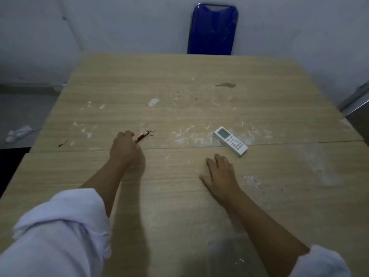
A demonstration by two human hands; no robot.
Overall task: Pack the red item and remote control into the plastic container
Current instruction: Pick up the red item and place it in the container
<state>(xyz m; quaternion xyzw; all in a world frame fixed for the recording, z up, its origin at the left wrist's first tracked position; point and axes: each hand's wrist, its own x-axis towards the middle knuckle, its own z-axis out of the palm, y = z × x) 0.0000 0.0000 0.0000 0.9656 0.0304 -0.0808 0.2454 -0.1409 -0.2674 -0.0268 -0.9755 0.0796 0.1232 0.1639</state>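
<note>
A small red cylinder-shaped item (141,137) with a metal key ring at its far end lies on the wooden table (199,196). My left hand (125,148) has its fingers closed on the item's near end. A white remote control (230,141) with a small screen and grey buttons lies face up to the right. My right hand (220,173) rests flat on the table just in front of the remote, fingers apart, not touching it. No plastic container is in view.
A blue chair back (213,30) stands behind the table's far edge against the white wall. A grey metal object (357,108) sits past the table's right edge. Crumpled white material (19,132) lies on the floor at the left. The tabletop has scattered white scuffs.
</note>
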